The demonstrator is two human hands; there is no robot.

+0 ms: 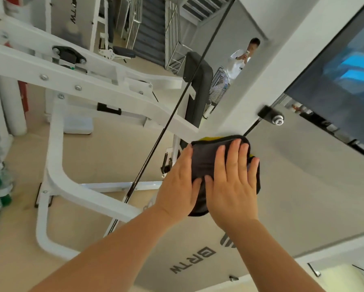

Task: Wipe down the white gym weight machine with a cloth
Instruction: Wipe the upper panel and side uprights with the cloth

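- The white gym weight machine [56, 182] fills the view; its grey shield panel [303, 186] carries the BRTW logo [192, 262].
- The dark cloth [206, 161] lies flat on that panel near its left edge, its long axis running along the fingers.
- Both hands press it with straight, spread fingers, pinching nothing. The left hand [176, 186] is at the panel's edge. The right hand [233, 186] is nearer the wide bare stretch rightward, likely the next stroke.
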